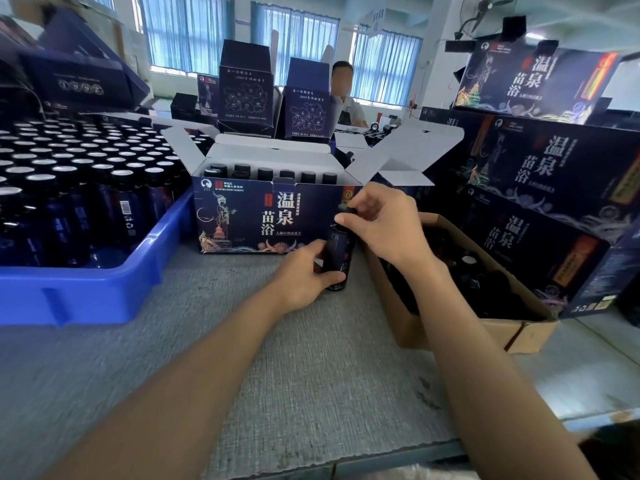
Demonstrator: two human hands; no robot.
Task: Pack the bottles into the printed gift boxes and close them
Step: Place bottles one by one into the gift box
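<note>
A dark bottle stands upright on the grey table just right of the open printed gift box. My left hand grips the bottle's body from the left. My right hand pinches the black cap at the bottle's top. The box's white flaps are raised, and a row of several black-capped bottles shows inside along its back.
A blue tray full of silver-topped bottles sits at the left. A brown carton with dark caps lies to the right. Closed printed boxes are stacked at the right. A person sits behind the upright boxes.
</note>
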